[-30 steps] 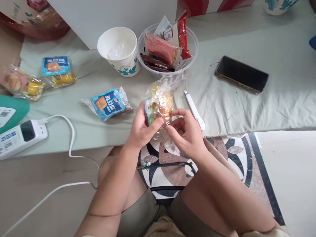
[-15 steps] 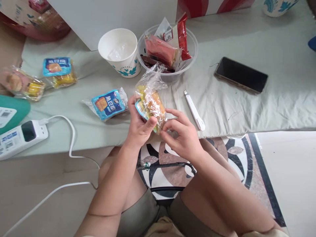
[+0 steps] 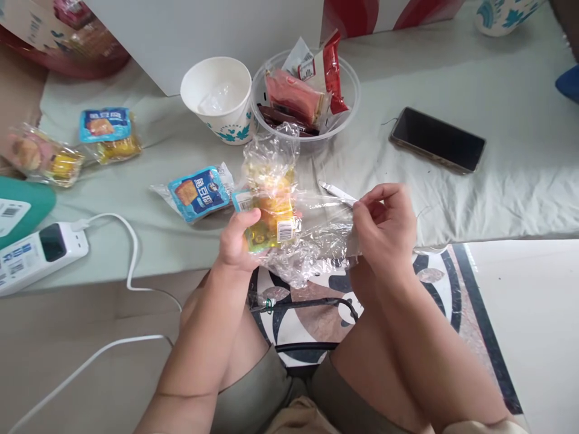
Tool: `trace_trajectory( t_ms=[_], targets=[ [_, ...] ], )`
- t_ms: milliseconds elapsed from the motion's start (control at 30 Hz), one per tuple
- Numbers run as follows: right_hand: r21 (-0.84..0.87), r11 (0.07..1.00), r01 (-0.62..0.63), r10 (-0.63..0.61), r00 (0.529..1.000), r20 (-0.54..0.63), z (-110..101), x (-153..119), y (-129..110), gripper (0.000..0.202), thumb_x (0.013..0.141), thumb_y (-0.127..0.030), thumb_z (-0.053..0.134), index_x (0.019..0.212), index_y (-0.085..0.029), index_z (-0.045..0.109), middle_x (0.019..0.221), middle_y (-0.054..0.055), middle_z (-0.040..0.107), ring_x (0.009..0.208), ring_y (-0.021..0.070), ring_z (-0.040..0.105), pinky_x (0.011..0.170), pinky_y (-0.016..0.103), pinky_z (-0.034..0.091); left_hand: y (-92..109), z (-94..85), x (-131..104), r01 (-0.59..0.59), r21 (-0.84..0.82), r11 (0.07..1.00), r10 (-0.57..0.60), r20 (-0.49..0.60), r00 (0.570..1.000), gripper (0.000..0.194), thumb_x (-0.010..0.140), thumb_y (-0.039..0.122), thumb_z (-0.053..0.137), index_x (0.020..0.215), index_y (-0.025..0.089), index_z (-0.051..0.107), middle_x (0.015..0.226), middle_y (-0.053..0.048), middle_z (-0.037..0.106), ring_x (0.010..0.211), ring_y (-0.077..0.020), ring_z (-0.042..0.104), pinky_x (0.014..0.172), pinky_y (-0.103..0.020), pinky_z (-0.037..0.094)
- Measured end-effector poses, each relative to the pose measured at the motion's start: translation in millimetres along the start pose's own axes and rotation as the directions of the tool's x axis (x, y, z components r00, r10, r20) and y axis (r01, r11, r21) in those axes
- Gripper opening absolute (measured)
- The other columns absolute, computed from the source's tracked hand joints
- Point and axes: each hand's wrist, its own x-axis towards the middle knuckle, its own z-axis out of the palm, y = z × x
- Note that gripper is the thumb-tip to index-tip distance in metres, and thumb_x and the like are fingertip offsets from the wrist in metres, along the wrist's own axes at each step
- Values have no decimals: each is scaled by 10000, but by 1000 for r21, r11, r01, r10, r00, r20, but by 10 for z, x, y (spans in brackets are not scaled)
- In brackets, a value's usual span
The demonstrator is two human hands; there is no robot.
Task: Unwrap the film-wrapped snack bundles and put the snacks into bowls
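Note:
My left hand (image 3: 239, 241) is closed around a bundle of small snack packs (image 3: 274, 211), yellow and blue, with a barcode label on the front one. Clear plastic wrap (image 3: 323, 232) surrounds the bundle and stretches out to the right. Its far edge is pinched between the thumb and fingers of my right hand (image 3: 386, 226), which is slightly blurred. Behind the right fingertips lies a white utility knife (image 3: 335, 191), partly covered. Left of the bundle, a blue snack pack (image 3: 199, 191) in clear wrapping rests on the cloth.
A paper cup (image 3: 217, 99) with clear plastic inside stands beside a clear bowl (image 3: 355, 99) of wrapped snacks. Two more wrapped packs (image 3: 111, 134) lie at the left, near a white power strip (image 3: 49, 253) with a cable. A phone (image 3: 438, 140) lies at the right.
My right hand has moved right, pulling the clear wrap out from the bundle into a stretched sheet. The bundle has turned in my left hand, showing its barcode.

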Motion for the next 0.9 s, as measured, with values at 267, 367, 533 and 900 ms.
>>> trace_trajectory(
  t_ms=[267,367,533,900],
  targets=[
    [-215,848,484,-487,872,39,-49,-3,-22,195,814,-189,624,997,-242,578,999,69,612,952,225,621,814,417,530,-41,93,21,-18,29,999,20,-66,998,379,727,381,723,1068,219,682,855,-47,746,917,-301,751,784,-432,628],
    [-163,807,567,-538,821,193,9,-34,-63,238,847,-307,698,1063,-251,617,1053,81,681,990,244,659,852,435,537,-79,105,4,-59,106,993,60,-4,998,455,709,330,790,1135,233,664,879,-26,730,836,-248,727,741,-373,604],
    [-160,898,410,-370,900,230,22,-97,-113,209,939,-319,610,745,-245,627,651,-8,666,611,142,612,632,331,486,-46,42,-37,-71,228,971,24,203,979,487,732,281,827,1193,250,673,994,-35,734,838,-204,701,733,-308,567],
    [-36,997,-66,65,998,-20,-29,-10,-64,216,956,-364,597,787,-231,615,547,-23,580,445,120,537,432,275,425,16,35,-44,88,-14,996,-86,121,989,416,693,334,706,1085,195,699,999,-119,787,834,-301,766,614,-374,609]
  ],
)
